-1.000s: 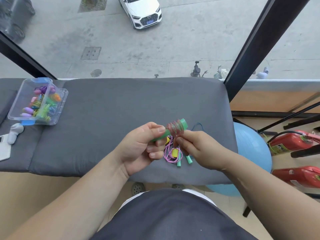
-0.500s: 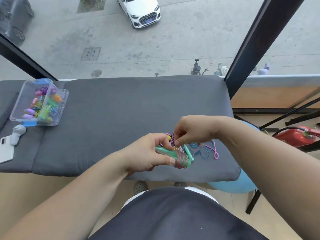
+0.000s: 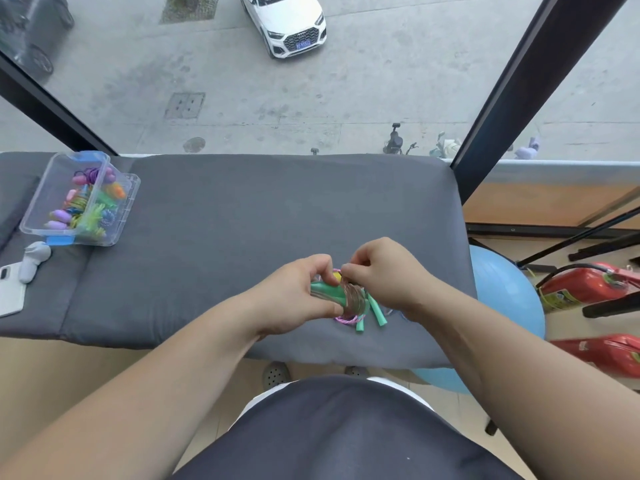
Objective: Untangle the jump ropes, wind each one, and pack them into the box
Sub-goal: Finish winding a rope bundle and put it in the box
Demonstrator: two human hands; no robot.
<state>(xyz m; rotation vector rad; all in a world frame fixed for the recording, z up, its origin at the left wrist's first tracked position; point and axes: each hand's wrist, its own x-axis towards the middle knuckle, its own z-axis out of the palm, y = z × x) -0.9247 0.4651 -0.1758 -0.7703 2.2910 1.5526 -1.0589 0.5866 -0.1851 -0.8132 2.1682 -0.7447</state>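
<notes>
Two hands, one rope. Gripped the green handles [image 3: 325, 293] of a jump rope in the left hand [image 3: 294, 299], fingers curled round them and thumb laid against the pinkish coil [image 3: 354, 299] wound about them, presumably to stop the wraps from slipping. Pinched the cord at the top of that coil between thumb and forefinger of the right hand [image 3: 384, 271], other fingers folded in; judged to be the free end, though too thin to make out at the pinch.

Held the bundle low over the near right part of the grey cushion [image 3: 277, 209], directly above the unsorted remainder: a pink cord [image 3: 346, 319] and two teal handles [image 3: 376, 311] on the fabric, partly hidden by the hands. Judged as the closing turns of winding, with packing not yet done.

Set the clear plastic box [image 3: 129, 199] well apart at the far left, open and already loaded with coloured wound ropes; nothing between it and the hands but bare fabric. Left a white phone [image 3: 10, 289] and a grey gadget [image 3: 34, 258] just beside its near side.

Noted a blue exercise ball [image 3: 502, 289] and red fire extinguishers [image 3: 581, 284] on the floor to the right, a black window post [image 3: 536, 81] behind, a white car [image 3: 284, 22] on the street below.
</notes>
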